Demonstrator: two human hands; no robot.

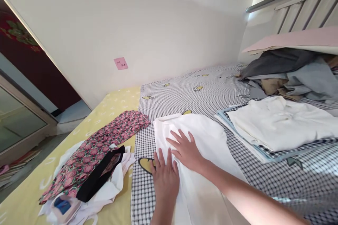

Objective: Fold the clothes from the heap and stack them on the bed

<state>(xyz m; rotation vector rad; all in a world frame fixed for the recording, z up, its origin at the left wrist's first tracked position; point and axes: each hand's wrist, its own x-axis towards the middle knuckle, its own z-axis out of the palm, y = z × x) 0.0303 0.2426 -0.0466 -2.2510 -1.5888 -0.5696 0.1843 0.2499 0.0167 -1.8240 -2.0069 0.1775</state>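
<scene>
A white shirt (203,130) lies spread lengthwise on the checked bedsheet, its far end narrower and partly folded over. My left hand (165,175) rests at the shirt's left edge with fingers stretched out, the thumb-side fingers on the cloth and the outer ones over the sheet. My right hand (186,149) lies flat on the middle of the shirt, fingers spread and pointing left. Neither hand grips anything. The near end of the shirt runs out of view under my right forearm.
Right of the shirt is a stack of folded clothes with a white garment (280,123) on top. Grey and brown clothes (293,70) pile up behind it. To the left lie a pink flowered garment (105,144) and a black strip of cloth (100,175). The wall (169,35) bounds the bed.
</scene>
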